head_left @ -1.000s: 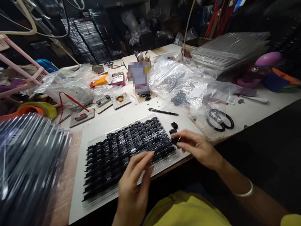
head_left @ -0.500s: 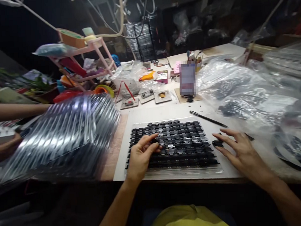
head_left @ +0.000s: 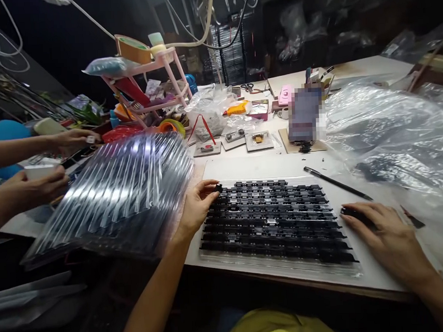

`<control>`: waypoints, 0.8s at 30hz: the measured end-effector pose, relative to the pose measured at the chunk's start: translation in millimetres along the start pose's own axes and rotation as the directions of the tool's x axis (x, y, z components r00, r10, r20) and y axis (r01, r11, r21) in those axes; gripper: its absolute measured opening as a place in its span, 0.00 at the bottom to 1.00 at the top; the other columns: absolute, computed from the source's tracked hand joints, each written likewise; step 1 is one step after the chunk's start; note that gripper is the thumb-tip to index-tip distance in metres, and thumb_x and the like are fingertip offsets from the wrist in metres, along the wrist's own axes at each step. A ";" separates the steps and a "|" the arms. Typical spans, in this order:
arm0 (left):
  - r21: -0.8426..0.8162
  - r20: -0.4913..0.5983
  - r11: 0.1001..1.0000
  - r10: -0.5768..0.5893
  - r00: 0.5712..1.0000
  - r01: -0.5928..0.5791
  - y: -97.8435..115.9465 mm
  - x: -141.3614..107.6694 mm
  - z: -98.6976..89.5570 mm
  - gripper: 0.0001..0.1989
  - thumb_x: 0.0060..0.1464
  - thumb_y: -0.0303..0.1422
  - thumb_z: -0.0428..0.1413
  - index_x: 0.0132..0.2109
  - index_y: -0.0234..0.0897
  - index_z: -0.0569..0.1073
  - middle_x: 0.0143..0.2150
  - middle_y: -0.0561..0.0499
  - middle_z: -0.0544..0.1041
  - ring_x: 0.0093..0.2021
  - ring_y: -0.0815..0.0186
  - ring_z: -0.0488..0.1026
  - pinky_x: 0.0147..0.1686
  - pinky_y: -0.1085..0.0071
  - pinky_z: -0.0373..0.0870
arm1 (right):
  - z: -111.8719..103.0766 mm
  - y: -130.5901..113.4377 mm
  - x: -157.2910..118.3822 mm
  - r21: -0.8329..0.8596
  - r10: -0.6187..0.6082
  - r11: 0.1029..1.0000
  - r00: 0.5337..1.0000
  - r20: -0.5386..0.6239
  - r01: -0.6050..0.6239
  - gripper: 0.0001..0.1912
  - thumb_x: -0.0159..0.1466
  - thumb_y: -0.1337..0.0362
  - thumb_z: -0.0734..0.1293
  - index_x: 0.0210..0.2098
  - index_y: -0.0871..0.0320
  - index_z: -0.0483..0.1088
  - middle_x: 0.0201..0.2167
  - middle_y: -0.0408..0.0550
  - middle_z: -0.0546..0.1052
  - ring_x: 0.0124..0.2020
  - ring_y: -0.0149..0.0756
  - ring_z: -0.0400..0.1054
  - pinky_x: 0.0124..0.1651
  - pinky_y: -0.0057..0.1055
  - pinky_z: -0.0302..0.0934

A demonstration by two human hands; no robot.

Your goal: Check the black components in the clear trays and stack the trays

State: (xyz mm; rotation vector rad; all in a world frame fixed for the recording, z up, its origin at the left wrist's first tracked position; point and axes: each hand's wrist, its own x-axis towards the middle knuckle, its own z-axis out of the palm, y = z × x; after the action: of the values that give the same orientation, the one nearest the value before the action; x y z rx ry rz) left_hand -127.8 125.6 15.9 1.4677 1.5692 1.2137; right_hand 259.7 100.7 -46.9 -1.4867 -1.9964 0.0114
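Observation:
My left hand [head_left: 197,205] pinches a small black plastic part [head_left: 218,187] between thumb and fingertips, at the far left corner of a clear plastic tray [head_left: 283,263]. Rows of similar black parts [head_left: 274,217] fill much of that tray; a few pale slots show among them. To the right of the tray, my right hand [head_left: 387,233] rests low over the table with fingers curled round another black part [head_left: 350,211], mostly hidden beneath them. A black pen [head_left: 338,183] lies just beyond this hand.
A stack of clear ribbed trays [head_left: 116,189] stands left of my work. Beyond it, a co-worker's hands [head_left: 44,186] hold small white things. A phone-like blurred device [head_left: 306,114], plastic bags [head_left: 387,116], a pink rack [head_left: 149,67] and an orange tool [head_left: 237,108] stand behind.
My left hand has gone from over the tray's middle to its far left corner. My right hand's spread fingers have closed over black parts. The view has swung left, showing more of the co-worker's hands.

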 end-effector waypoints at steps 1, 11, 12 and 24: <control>0.057 0.013 0.998 0.030 0.999 -0.030 0.6 6.1 -0.3 0.11 0.49 0.31 0.57 0.42 0.36 0.74 0.38 0.48 0.75 0.40 0.64 0.72 0.42 0.67 0.68 | -0.3 0.2 -0.2 0.017 0.011 1.000 1.000 -0.001 -0.011 0.20 0.66 0.48 0.56 0.44 0.54 0.69 0.40 0.50 0.72 0.43 0.45 0.65 0.46 0.40 0.60; 0.436 0.276 0.856 0.165 0.947 -0.277 -7.3 56.0 8.5 0.12 0.45 0.20 0.54 0.32 0.39 0.78 0.33 0.49 0.77 0.38 0.62 0.72 0.44 0.63 0.66 | -9.1 0.1 -1.3 0.120 0.211 0.971 0.977 -0.033 -0.206 0.14 0.64 0.54 0.61 0.47 0.50 0.69 0.40 0.49 0.73 0.35 0.42 0.69 0.35 0.37 0.62; 0.445 0.304 0.845 0.168 0.938 -0.296 -7.5 56.1 8.1 0.12 0.46 0.20 0.53 0.33 0.38 0.79 0.34 0.48 0.77 0.37 0.62 0.72 0.43 0.65 0.67 | -9.2 -0.8 -1.0 0.107 0.213 0.972 0.977 -0.032 -0.208 0.14 0.64 0.54 0.61 0.47 0.51 0.70 0.39 0.50 0.72 0.32 0.41 0.69 0.33 0.37 0.62; 0.493 0.347 0.765 0.264 0.900 -0.414 10.1 48.5 14.6 0.17 0.54 0.28 0.47 0.45 0.36 0.77 0.38 0.45 0.74 0.38 0.60 0.71 0.41 0.64 0.67 | -31.6 -30.6 14.8 0.564 0.468 0.699 0.878 0.105 -0.440 0.18 0.62 0.50 0.64 0.38 0.59 0.74 0.28 0.48 0.74 0.26 0.34 0.66 0.28 0.30 0.60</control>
State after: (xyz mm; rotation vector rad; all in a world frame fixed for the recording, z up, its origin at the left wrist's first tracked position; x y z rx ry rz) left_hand -118.1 175.2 26.2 2.2785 1.5856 0.7096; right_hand 246.7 91.2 -3.4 -1.4933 -1.3460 0.7256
